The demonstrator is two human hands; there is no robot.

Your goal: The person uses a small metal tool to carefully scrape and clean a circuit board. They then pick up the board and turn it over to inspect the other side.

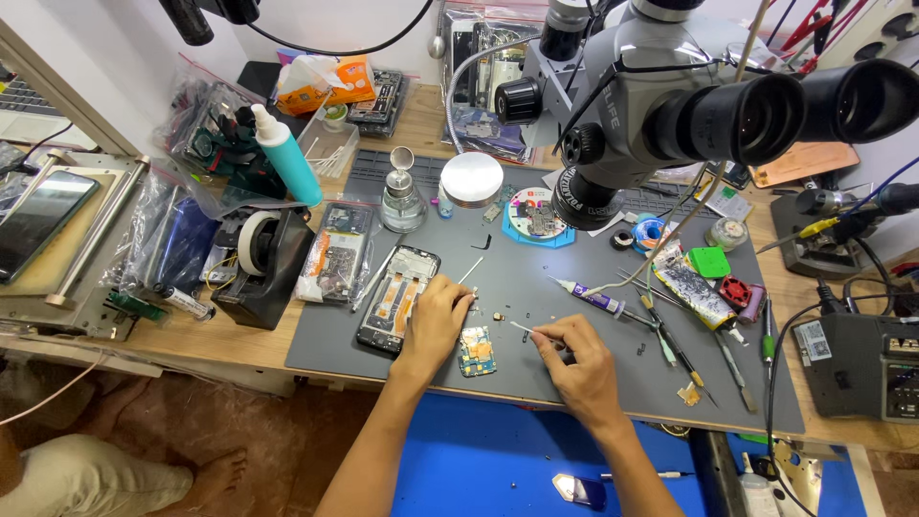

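Microscope: the grey microscope (670, 105) with two black eyepieces is closest to the camera, at the top right, above the grey mat (536, 287).
Right hand: the right hand (579, 364) is closed, the fingertips pinched on a thin white stick (525, 329). The stick's tip points left, toward the small board.
Left hand: the left hand (436, 321) rests on the mat with fingers curled loosely. The fingertips are at the top edge of the small circuit board (477, 350); if they press it, I cannot tell.
Circuit board: small, blue and gold, flat on the mat between the two hands, near the front edge.
Phone frame: an opened phone frame (397, 297) lies just left of the left hand.
Packages: a clear bag with a phone part (333, 254) lies left of the frame. An orange and white packet (325, 84) is at the back, near the wall.
Bottle: a teal bottle (285, 153) with a white cap stands tilted at the back left.
Tube: a small syringe tube (593, 297) with a purple label lies on the mat, right of the hands.
Tape: a black tape dispenser (263, 258) is at the left edge of the mat.
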